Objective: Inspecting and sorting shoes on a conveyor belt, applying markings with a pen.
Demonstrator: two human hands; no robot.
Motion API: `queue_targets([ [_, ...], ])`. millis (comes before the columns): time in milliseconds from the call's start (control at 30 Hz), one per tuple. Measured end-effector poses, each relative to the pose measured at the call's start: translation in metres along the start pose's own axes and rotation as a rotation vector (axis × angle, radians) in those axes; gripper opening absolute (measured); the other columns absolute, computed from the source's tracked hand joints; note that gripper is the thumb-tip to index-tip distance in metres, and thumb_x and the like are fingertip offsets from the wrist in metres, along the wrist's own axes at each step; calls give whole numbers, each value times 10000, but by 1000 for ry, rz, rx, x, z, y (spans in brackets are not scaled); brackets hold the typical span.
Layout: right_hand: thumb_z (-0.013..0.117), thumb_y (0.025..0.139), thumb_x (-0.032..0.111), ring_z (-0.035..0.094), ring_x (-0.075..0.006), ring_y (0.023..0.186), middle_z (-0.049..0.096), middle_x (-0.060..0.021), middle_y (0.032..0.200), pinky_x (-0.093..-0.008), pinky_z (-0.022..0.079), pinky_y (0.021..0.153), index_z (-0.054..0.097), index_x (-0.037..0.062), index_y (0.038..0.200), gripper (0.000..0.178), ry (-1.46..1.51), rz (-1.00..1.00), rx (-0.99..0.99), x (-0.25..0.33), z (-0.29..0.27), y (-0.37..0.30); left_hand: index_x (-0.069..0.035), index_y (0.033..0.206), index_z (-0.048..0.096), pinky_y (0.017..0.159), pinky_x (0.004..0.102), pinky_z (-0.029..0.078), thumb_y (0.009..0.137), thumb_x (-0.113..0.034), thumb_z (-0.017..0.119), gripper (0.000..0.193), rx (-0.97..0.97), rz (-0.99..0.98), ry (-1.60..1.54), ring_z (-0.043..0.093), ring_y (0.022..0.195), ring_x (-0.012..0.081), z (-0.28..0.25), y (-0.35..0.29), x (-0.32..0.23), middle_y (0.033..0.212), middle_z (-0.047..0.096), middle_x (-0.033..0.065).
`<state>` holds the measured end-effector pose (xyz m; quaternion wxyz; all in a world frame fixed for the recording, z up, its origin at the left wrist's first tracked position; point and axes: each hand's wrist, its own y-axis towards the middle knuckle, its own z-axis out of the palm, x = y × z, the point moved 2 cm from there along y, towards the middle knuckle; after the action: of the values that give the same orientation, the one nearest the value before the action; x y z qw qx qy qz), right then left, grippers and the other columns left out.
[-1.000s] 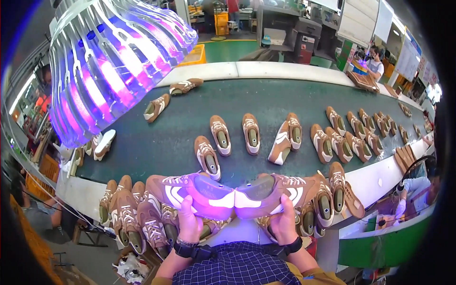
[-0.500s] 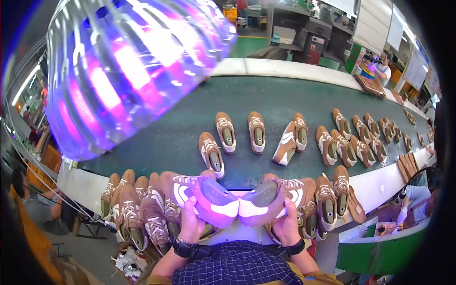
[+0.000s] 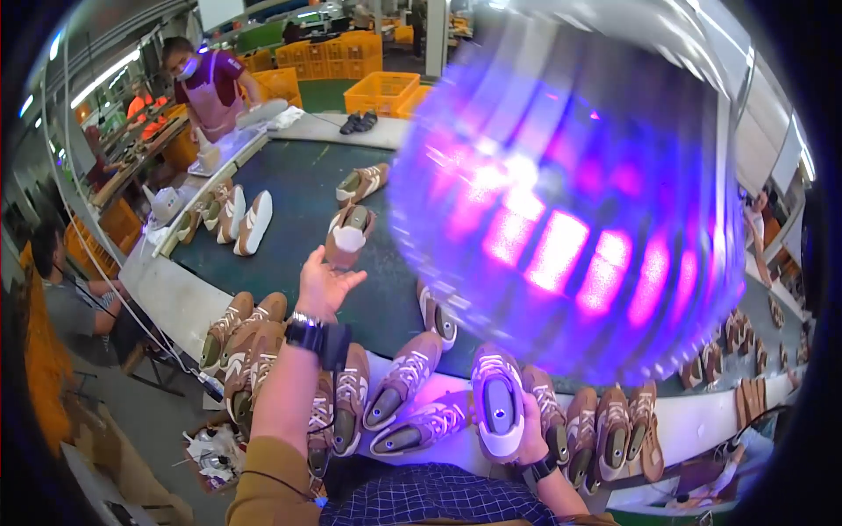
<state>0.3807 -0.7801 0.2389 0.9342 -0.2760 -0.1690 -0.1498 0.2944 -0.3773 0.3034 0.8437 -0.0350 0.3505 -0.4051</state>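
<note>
My left hand point(image 3: 323, 285) reaches out over the dark green belt point(image 3: 303, 197), palm up with its fingers apart. Just beyond its fingertips is a brown sneaker point(image 3: 351, 235) with its pale heel toward me; the hand is not closed round it. Close to my body, my right hand point(image 3: 531, 430) grips another brown sneaker point(image 3: 498, 412) by its side, toe pointing away and insole showing. To the left of that sneaker, two more sneakers, one upright point(image 3: 405, 377) and one slanted point(image 3: 425, 426), lie on the white ledge in purple light.
A large ribbed lamp point(image 3: 561, 210) glowing purple hides much of the belt. Rows of sneakers point(image 3: 250, 351) line the near ledge on both sides. Several shoes point(image 3: 232, 215) stand at the belt's far left, near a co-worker in an apron point(image 3: 215, 96). Orange crates point(image 3: 381, 92) stand behind.
Half a second ago both hands held sneakers heel to heel near my body. My left hand has moved forward and left and opened; the right keeps its sneaker. The view has swung left.
</note>
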Motion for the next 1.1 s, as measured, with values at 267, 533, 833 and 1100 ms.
queue_targets([
  [267, 481, 852, 490, 623, -257, 894, 605, -141, 1046, -356, 532, 774, 486, 33, 1203, 576, -183, -176, 301, 112, 125, 251, 26, 1154, 474, 911, 478, 453, 862, -199, 544, 376, 174, -141, 79, 487, 1081, 272, 5, -87, 48, 1129, 489, 146],
  [533, 717, 646, 378, 651, -316, 845, 653, -229, 844, -372, 497, 741, 623, -83, 893, 531, -1485, -407, -415, 43, 52, 277, 14, 1164, 462, 960, 393, 402, 868, -163, 514, 349, 170, -110, 282, 495, 1090, 228, -12, -147, 66, 1146, 510, 122],
  [833, 767, 588, 230, 635, -247, 807, 641, -153, 919, -335, 505, 727, 583, -62, 983, 525, -1330, -382, -243, 26, 14, 294, 6, 1134, 488, 901, 341, 442, 901, -132, 466, 272, 219, -266, 291, 564, 985, 205, -39, -161, 87, 1076, 576, 121],
  [1100, 643, 770, 176, 631, -193, 709, 634, -81, 829, -333, 514, 618, 589, -3, 1013, 306, -680, -117, 64, 74, 61, 255, 16, 1150, 483, 881, 366, 469, 877, -225, 520, 366, 20, -157, 388, 578, 982, 243, -36, -147, 100, 1080, 589, 155],
])
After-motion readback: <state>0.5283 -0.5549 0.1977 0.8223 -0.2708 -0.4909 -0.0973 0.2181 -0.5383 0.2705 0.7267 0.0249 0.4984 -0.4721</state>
